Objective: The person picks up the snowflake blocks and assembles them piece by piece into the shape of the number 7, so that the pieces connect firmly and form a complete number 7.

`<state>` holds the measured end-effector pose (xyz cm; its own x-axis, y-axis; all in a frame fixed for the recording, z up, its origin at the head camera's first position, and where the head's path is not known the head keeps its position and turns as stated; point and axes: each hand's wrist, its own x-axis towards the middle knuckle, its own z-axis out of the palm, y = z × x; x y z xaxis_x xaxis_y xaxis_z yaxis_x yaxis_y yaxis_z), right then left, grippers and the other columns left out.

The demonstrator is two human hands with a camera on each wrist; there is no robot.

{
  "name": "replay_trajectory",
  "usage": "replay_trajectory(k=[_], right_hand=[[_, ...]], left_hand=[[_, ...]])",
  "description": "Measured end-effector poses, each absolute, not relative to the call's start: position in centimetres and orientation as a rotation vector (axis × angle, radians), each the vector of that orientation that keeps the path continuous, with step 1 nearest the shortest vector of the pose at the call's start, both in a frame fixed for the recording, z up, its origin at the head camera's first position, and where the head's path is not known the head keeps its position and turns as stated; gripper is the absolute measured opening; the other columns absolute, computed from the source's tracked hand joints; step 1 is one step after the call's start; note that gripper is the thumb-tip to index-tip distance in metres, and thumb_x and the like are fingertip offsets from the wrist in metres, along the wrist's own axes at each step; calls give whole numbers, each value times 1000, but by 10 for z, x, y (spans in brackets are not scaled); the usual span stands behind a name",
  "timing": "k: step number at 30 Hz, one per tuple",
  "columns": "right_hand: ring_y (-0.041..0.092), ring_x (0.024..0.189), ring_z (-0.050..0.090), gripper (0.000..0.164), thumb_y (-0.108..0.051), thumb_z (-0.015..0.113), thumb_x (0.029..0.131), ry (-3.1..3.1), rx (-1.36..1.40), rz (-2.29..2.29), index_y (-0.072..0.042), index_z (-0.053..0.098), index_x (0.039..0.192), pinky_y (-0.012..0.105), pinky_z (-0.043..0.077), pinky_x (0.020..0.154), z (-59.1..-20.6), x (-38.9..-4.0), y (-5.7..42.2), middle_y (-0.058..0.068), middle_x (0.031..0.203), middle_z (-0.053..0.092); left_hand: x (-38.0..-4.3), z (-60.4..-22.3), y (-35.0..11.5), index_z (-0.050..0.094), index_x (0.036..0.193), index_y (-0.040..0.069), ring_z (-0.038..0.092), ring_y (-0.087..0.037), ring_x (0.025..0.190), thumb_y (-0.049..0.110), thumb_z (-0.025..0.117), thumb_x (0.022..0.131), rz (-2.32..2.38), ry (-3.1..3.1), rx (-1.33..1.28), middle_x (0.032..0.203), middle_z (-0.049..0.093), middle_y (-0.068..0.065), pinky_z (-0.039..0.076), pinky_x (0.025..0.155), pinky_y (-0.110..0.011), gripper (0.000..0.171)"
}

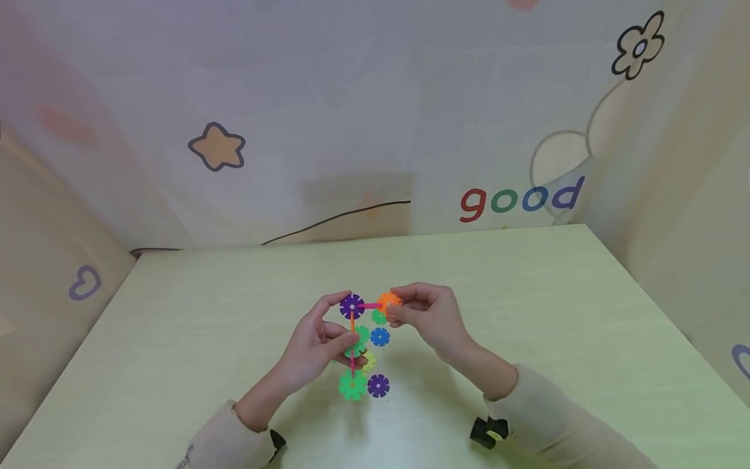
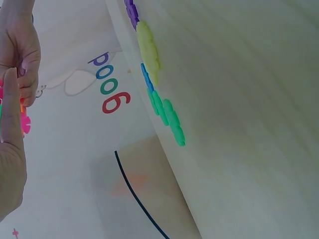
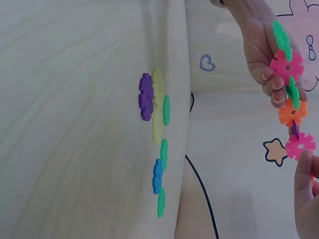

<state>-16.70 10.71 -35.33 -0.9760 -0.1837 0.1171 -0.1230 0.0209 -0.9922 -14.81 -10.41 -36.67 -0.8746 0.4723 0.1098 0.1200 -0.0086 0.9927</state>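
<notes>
A chain of slotted plastic snowflake discs hangs in the air between the two hands. My left hand [image 1: 313, 348] grips it around a middle green disc, thumb on the front, with an index finger up by the purple disc [image 1: 352, 307]. At the chain's lower end hangs a green disc [image 1: 352, 386]. From the purple disc, an edge-on pink disc [image 3: 300, 146] leads right to an orange disc [image 1: 389, 301]. My right hand [image 1: 436, 319] pinches that orange disc between thumb and fingers.
Loose discs lie on the pale green table [image 1: 222, 326] beneath the chain: a blue disc [image 1: 380, 337], a purple one [image 1: 378, 386], yellow ones [image 3: 158, 122] and several green ones [image 3: 161, 201]. A printed cloth [image 1: 351, 98] stands behind the table.
</notes>
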Motion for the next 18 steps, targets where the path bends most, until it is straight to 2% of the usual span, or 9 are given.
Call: replay_trajectory(k=[11,18], right_hand=[[17,64,65,26,8,65,78,2182,-383,-2201,13,61,103,30,54,65,-357,-165,103,21,86,64],[16,63,64,25,9,65,78,2189,-361,-2243,12,62,103,29,54,65,-360,-165,101,18,85,65]], left_hand=[[-147,-370,-105,22,138,1,66,-33,68,-4,55,88,1992,1989,669,84,62,-32,54,62,-42,60],[-148,-370,-104,21,138,2,65,-38,69,-5,55,88,1999,1981,688,84,62,-32,54,61,-42,61]])
